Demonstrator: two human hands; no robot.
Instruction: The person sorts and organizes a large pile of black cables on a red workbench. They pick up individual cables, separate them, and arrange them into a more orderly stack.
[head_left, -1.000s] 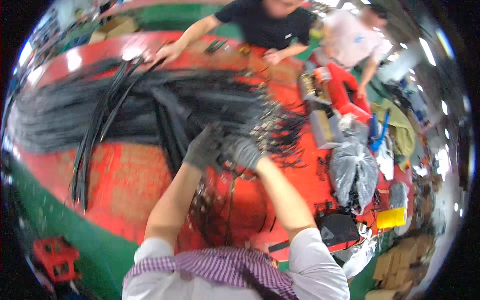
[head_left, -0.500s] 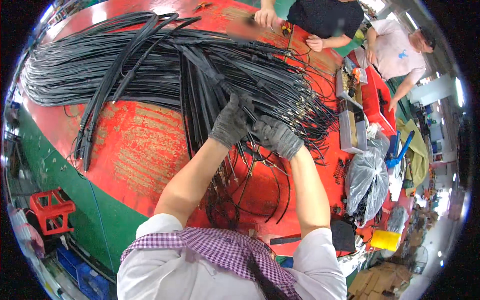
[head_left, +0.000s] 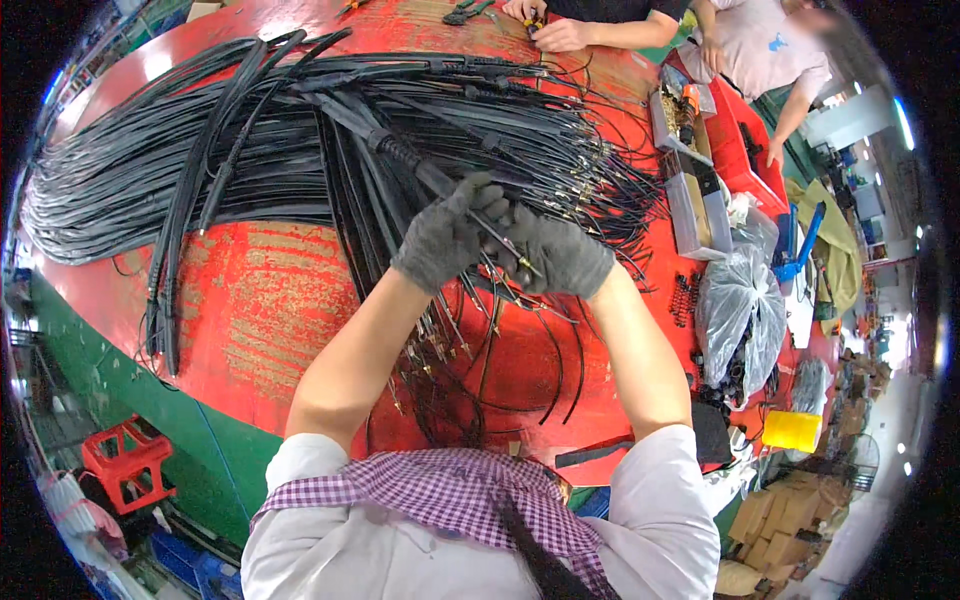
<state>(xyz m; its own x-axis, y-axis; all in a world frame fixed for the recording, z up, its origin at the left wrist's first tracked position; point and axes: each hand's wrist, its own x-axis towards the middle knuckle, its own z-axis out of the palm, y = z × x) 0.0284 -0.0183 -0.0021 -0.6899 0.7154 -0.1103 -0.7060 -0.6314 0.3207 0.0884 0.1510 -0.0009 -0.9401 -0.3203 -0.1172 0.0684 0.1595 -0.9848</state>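
Observation:
In a grey work glove, my left hand (head_left: 440, 238) is closed on a thin black cable (head_left: 492, 232) over the middle of the table. The cable's metal-tipped end slants down to the right. My right hand (head_left: 560, 255), gloved the same way, curls its fingers around that end; part of the grip is hidden. A thicker black cable with a ribbed sleeve (head_left: 398, 152) runs up and left from my left hand. Behind both hands lies a large bundle of black cables (head_left: 260, 125), many with brass-coloured ends at the right. More loose cable ends (head_left: 430, 345) hang below my hands.
The red table (head_left: 270, 320) has worn paint. To the right stand clear parts boxes (head_left: 697, 225), a red bin (head_left: 735, 150), a grey plastic bag (head_left: 740, 310) and a yellow spool (head_left: 790, 431). Two people work across the table; green-handled pliers (head_left: 466, 13) lie near one.
The thin cable's metal-tipped end now shows between my hands. My right hand has turned and its fingers have shifted along the cable. The whole view has moved slightly.

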